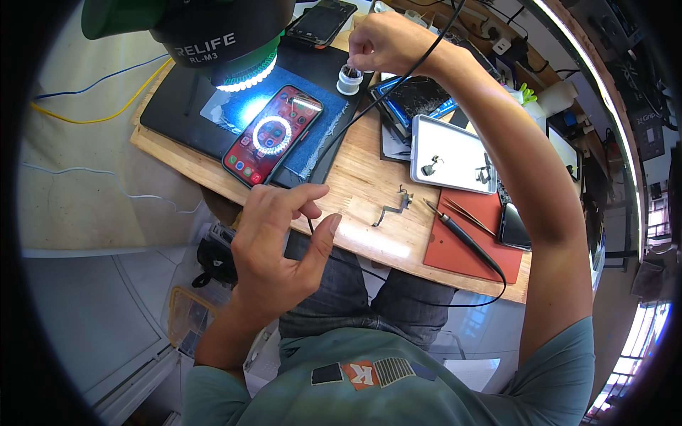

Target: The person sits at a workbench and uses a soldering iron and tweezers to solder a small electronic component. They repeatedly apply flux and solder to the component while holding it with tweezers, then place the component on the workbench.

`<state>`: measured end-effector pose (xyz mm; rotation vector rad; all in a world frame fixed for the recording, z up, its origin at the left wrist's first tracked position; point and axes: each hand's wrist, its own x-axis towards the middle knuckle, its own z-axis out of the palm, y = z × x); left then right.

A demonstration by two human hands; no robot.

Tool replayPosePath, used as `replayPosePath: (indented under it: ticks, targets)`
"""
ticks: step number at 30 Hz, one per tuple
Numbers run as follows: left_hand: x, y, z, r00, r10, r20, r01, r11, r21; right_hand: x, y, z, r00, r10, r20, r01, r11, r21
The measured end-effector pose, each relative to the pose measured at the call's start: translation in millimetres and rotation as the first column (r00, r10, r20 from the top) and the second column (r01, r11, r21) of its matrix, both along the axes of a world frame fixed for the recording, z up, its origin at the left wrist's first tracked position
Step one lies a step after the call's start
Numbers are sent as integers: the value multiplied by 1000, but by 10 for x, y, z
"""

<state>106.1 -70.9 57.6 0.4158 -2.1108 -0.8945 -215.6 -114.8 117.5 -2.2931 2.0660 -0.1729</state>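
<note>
At the far left a microscope head [213, 35] with a lit ring lamp hangs over a dark mat [177, 106], and a smartphone [272, 133] lies face up beneath it, screen on, the ring mirrored in the glass. Nearer, the left hand [277, 248] hovers off the near edge of the wooden bench [355, 192], fingers spread and curled, its grip open and holding nothing, just short of the phone's near end. Right of the phone, at the far side, the right hand [383, 42] pinches down into a small white jar [349, 79], grip closed at its mouth; whether it holds anything there I cannot tell. To do this dip well, I judge the jar should stay flat on the mat and the pinch light, clear of the black cable [398, 85] crossing the wrist. Further right lie a loose flex part [394, 206], a white tray [455, 153] and a soldering iron [462, 238] on a red mat [472, 241].
</note>
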Motion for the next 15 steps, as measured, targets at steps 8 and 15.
replayPosePath:
  ticks: [8,15]
  targets:
    - [-8,31,-19,998,-55,16,56,997,-44,-256,-43,-114,987,-13,162,36,989,-141]
    - [-54,153,-102,990,-137,43,140,987,-78,-289,32,-161,965,-51,258,90,986,-142]
